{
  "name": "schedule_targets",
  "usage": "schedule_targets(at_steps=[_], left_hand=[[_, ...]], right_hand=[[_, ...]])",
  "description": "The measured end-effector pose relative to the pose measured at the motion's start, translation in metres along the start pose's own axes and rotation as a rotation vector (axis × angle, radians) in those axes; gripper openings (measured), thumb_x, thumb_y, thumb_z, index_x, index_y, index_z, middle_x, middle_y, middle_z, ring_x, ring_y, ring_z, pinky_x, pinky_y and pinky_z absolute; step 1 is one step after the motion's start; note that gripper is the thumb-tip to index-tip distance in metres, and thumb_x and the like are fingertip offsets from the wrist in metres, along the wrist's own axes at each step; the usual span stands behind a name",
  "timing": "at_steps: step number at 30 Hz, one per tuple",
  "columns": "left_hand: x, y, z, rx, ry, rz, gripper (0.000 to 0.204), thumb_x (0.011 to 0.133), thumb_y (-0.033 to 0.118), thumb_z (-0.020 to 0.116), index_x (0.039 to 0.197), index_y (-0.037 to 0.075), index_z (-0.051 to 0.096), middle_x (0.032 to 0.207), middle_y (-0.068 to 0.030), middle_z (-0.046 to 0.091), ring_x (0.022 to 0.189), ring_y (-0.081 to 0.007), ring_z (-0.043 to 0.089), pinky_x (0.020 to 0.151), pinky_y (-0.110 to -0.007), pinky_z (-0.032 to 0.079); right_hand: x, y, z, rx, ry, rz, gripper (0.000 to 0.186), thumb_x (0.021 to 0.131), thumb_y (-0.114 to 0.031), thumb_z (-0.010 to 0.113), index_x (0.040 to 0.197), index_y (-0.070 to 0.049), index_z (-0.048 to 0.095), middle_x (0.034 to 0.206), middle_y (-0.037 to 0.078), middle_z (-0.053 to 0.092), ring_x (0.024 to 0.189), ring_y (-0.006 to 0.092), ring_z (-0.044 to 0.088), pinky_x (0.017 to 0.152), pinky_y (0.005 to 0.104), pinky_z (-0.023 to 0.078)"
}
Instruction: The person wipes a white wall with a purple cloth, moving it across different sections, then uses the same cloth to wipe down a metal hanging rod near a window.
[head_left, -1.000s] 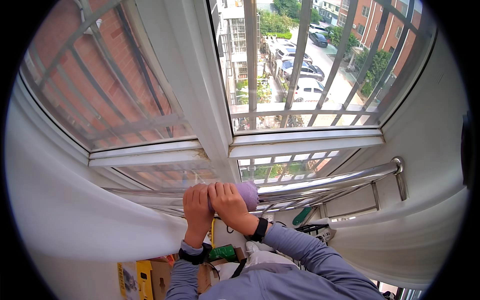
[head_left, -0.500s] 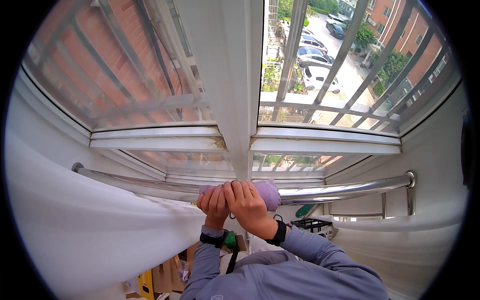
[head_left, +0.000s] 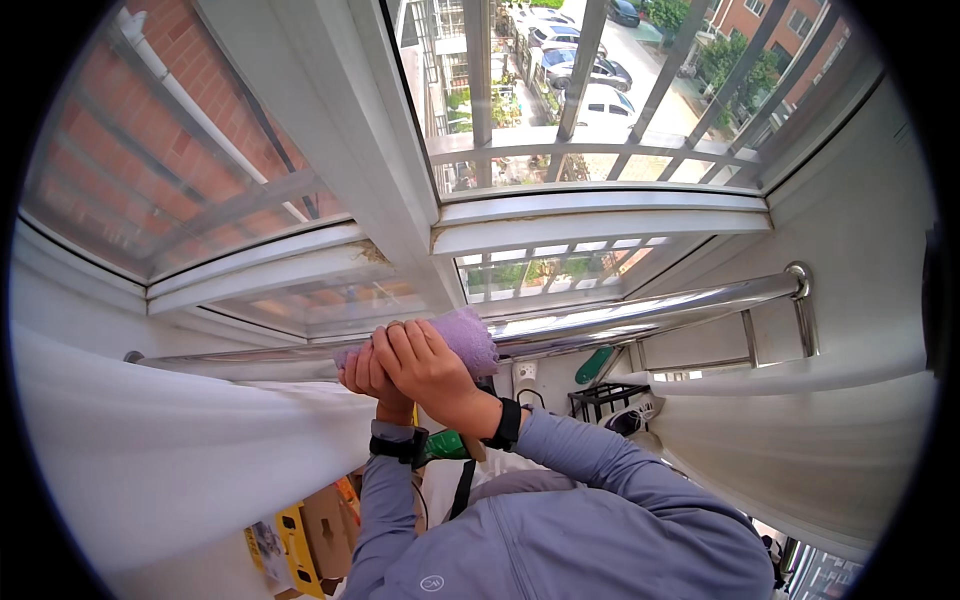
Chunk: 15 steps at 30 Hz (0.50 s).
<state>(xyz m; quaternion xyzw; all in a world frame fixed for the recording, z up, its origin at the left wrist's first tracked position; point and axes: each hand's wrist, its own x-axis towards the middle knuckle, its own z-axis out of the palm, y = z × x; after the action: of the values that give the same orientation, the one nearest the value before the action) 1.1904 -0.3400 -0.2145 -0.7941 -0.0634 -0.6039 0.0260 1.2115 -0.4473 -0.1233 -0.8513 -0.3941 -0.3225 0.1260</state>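
Observation:
A lilac cloth (head_left: 462, 338) is wrapped around the shiny metal rail (head_left: 640, 312) that runs in front of the window. My right hand (head_left: 425, 368) grips the cloth from above, its fingers curled over the rail. Close against it on the left, my left hand (head_left: 368, 378) is also closed around the cloth. The cloth's frilled end sticks out to the right of my right hand. Both palms are hidden.
White curtains hang at the left (head_left: 180, 450) and right (head_left: 790, 440). Behind the rail stands a white-framed window (head_left: 600, 225) with bars outside. Below are a black rack (head_left: 607, 398) with a shoe (head_left: 637, 415), a green object (head_left: 445, 445) and a yellow-edged box (head_left: 298, 550).
Both hands and the cloth have shifted left along the rail. The view has turned, so the window frame now slants and the rail tilts up toward the right.

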Motion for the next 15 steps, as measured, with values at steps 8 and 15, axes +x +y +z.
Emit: schedule_targets(at_steps=[8,15], left_hand=[[0.036,0.045,-0.043,-0.295,-0.373,-0.057,0.056,0.080,0.030,0.069,0.122,0.008,0.040,0.124,-0.0096,0.047,0.120,-0.0295,0.040,0.105,-0.049,0.025],[0.059,0.164,-0.035,-0.492,-0.708,0.103,0.057,0.076,0.016,0.057,0.129,0.003,0.042,0.135,-0.0116,0.044,0.128,-0.0312,0.036,0.105,-0.046,0.022]], right_hand=[[-0.037,0.034,-0.025,0.166,-0.001,-0.008,0.051,0.080,-0.015,0.052,0.129,-0.003,0.046,0.127,0.011,0.049,0.120,0.0251,0.047,0.103,0.0348,0.037],[-0.107,0.130,-0.084,0.036,-0.168,0.230,0.054,0.083,-0.015,0.048,0.136,-0.007,0.040,0.141,0.008,0.041,0.130,0.0222,0.038,0.109,0.0342,0.027]])
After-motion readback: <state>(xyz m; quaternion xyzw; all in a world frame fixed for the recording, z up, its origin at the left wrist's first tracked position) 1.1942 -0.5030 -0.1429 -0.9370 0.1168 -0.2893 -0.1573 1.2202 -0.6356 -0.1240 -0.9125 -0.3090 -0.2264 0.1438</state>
